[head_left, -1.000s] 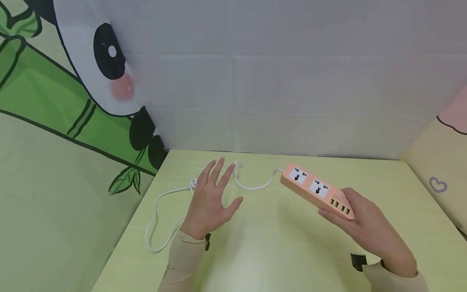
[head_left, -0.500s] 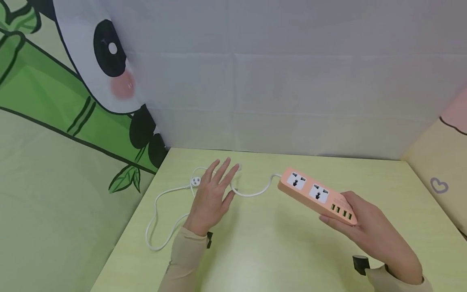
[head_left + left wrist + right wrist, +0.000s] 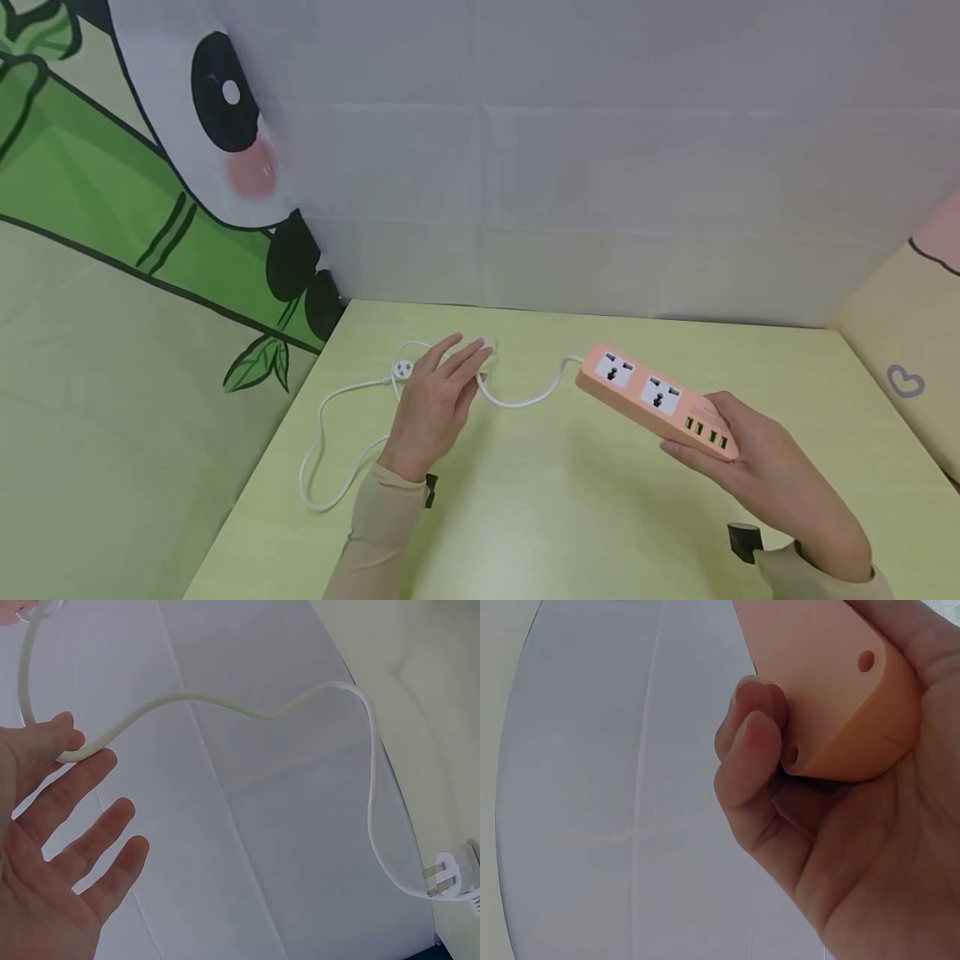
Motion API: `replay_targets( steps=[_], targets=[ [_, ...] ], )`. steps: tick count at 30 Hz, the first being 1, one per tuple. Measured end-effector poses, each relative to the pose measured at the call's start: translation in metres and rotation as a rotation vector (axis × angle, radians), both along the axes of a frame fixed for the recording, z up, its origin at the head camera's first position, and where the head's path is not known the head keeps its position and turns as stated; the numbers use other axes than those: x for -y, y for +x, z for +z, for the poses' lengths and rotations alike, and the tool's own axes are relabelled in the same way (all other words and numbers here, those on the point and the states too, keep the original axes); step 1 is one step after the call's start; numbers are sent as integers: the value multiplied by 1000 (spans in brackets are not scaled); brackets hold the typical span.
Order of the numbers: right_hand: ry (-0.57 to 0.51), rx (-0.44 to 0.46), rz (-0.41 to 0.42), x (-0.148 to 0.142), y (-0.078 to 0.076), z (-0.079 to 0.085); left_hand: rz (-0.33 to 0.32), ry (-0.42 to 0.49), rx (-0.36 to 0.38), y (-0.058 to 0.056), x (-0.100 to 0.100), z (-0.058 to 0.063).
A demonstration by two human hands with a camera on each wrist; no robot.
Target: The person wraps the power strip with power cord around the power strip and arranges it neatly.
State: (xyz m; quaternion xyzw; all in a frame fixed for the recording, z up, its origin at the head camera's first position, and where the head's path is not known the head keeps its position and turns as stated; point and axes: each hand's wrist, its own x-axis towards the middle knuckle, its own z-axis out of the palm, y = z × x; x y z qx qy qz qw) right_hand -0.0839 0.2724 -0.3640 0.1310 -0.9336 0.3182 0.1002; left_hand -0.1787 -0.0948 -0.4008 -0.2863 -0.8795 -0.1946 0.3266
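- Above the pale-yellow desk point(image 3: 570, 517), a long, peach-coloured plastic power strip point(image 3: 647, 393) is held clear of the surface, to the right of centre.
- Long axis: diagonal. The cable end points leftward and away from the person; the USB end points back into the person's right hand point(image 3: 765, 467).
- Right fingers: curled round the USB end, gripping it.
- Left hand point(image 3: 431, 404): thumb and forefinger pinch the slim white cable point(image 3: 225, 705); the remaining fingers are spread.
- Governing relation: the strip lies to the right of the left fingers, well apart. The right hand is nearer, in contact. Cable bridges the gap in a curve, judged slack.
- White rounded plug point(image 3: 402, 370): on the desk, just left of the left hand.
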Motion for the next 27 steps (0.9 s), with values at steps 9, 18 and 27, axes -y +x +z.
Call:
replay_targets(
  steps=[9, 18, 27],
  targets=[
    [-1, 12, -2, 4, 2, -1, -49, 48, -56, 6, 4, 8],
    [-14, 54, 14, 9, 2, -2, -112, 129, -56, 11, 5, 12],
    [-30, 95, 57, 14, -1, -6, -234, 251, 7, 14, 1, 15]
  ],
)
